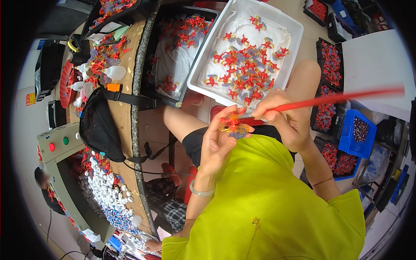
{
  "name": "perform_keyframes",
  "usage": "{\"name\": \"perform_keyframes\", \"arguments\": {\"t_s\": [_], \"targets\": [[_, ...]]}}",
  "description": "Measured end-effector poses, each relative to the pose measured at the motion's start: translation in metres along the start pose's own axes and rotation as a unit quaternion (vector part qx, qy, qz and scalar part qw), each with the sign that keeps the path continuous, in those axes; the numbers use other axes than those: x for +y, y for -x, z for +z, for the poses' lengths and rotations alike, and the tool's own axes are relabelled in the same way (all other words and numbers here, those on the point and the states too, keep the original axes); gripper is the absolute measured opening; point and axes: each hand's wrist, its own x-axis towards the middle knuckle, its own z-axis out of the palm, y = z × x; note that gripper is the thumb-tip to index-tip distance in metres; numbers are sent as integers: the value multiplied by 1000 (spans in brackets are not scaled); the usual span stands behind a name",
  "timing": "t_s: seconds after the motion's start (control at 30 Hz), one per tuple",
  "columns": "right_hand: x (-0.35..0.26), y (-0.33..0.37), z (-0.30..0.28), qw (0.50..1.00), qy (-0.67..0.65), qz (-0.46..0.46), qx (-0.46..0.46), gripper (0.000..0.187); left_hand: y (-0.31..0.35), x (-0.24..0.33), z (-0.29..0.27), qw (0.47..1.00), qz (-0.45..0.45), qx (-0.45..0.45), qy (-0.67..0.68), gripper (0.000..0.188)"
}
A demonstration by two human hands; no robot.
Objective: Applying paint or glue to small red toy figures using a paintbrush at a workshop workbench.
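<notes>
My left hand (213,146) holds a small red toy figure (234,126) between thumb and fingers. A clear yellow and purple piece is on the figure. My right hand (287,123) grips a thin paintbrush (342,99) with a long red handle, blurred toward its far end. The brush's tip meets the figure, or comes very close to it; I cannot tell which. Just beyond my hands lies a white tray (296,47), lined with white cloth and bearing many similar red, yellow and purple figures (249,65).
Left of the tray, a black crate (182,103) holds more figures. A worktable (126,143) carries a black mesh bag (100,125), white bottles (115,72) and piled small parts (108,190). Black crates (331,60) and a blue crate (356,134) line the right. Another person's hand (154,245) shows lower left.
</notes>
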Motion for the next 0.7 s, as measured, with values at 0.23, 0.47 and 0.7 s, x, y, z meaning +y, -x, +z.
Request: {"name": "perform_keyframes", "arguments": {"t_s": [0.23, 0.47, 0.7], "targets": [[5, -3, 1, 998, 34, -60, -1, 14, -1, -1, 0, 1000, -10, 7, -18, 67], [5, 4, -2, 1000, -17, -2, 7, 17, -4, 6, 5, 999, 7, 20, -38, 69], [2, 14, -7, 995, -81, -4, 61, 21, -2, -8, -7, 956, 79, 55, -277, 65]]}}
